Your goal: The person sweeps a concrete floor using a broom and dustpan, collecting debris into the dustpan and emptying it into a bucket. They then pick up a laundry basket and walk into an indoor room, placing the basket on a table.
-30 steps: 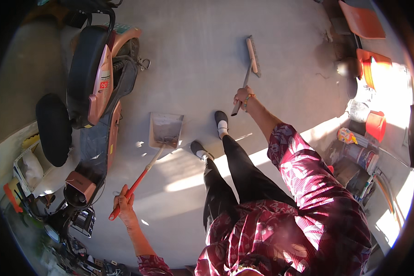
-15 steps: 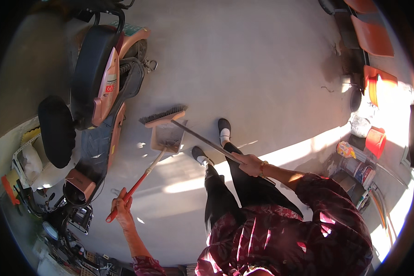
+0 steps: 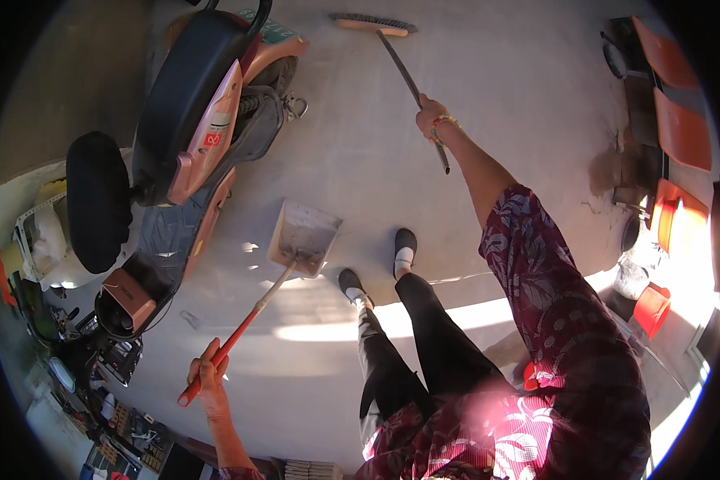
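My left hand [image 3: 206, 374] is closed round the red handle of a long-handled dustpan [image 3: 312, 226]. The pan is pale, rests on the floor ahead of my feet with its mouth facing away from me, and has some grey debris near the handle end. My right hand [image 3: 433, 117], arm stretched far forward, grips the grey stick of a broom [image 3: 374, 26]. The broom's pinkish head with dark bristles lies at the far floor, well beyond the dustpan and apart from it. The stick's free end pokes out below my right hand.
A pink and black electric scooter [image 3: 192, 120] stands along the left. Orange chairs [image 3: 682, 128] line the right wall, with a red bucket [image 3: 653, 310] nearer. A white crate [image 3: 36, 256] sits at far left. My dark shoes [image 3: 406, 242] are on the grey floor.
My right hand has carried the broom forward, away from the dustpan's mouth to the far floor, and the arm is now extended. My left hand keeps its hold on the dustpan.
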Demonstrator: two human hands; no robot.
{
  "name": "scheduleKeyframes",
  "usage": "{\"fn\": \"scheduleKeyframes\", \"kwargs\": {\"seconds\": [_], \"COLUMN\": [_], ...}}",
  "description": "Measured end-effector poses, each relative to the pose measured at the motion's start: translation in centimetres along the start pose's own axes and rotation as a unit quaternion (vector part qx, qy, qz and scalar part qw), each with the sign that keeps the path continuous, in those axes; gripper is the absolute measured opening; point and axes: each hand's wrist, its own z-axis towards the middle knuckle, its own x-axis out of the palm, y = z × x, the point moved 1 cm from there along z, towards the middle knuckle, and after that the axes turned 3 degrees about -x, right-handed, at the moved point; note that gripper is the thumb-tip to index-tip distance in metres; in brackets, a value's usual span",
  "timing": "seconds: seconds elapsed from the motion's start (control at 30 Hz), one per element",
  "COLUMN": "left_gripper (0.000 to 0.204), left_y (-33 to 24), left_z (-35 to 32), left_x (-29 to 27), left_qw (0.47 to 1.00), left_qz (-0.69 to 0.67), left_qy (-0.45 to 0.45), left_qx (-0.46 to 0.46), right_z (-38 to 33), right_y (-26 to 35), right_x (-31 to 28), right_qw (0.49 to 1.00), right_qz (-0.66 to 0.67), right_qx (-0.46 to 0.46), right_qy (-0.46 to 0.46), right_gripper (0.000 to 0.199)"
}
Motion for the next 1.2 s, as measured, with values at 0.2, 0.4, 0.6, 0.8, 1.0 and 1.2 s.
{"fn": "scheduleKeyframes", "kwargs": {"seconds": [0.2,0.4,0.6,0.8,1.0,1.2], "left_gripper": [0.022,0.019,0.021,0.024,0.024,0.026], "left_y": [0.2,0.1,1.4,2.2,1.9,3.1], "left_z": [0.2,0.6,0.5,0.5,0.4,-0.5], "left_x": [0.1,0.3,-0.5,-0.8,-0.4,-1.4], "left_qw": [1.000,0.999,0.998,0.997,0.998,0.997], "left_qz": [0.018,0.041,0.061,0.051,0.034,0.040], "left_qy": [0.016,0.017,0.033,0.052,0.047,0.053], "left_qx": [0.002,0.003,0.000,0.002,-0.013,-0.027], "right_z": [-10.9,-29.0,-32.7,-29.2,-25.1,-35.4], "right_y": [-5.8,-11.7,-8.5,-6.9,-2.7,-6.1], "right_x": [9.6,20.0,12.5,11.4,22.7,24.0], "right_qw": [0.989,0.958,0.927,0.966,0.982,0.931], "right_qz": [-0.123,-0.106,0.051,0.007,-0.060,0.129], "right_qx": [0.003,-0.045,-0.060,-0.167,-0.109,0.036], "right_qy": [0.080,0.264,0.366,0.199,0.140,0.339], "right_gripper": [0.071,0.071,0.061,0.059,0.062,0.064]}}
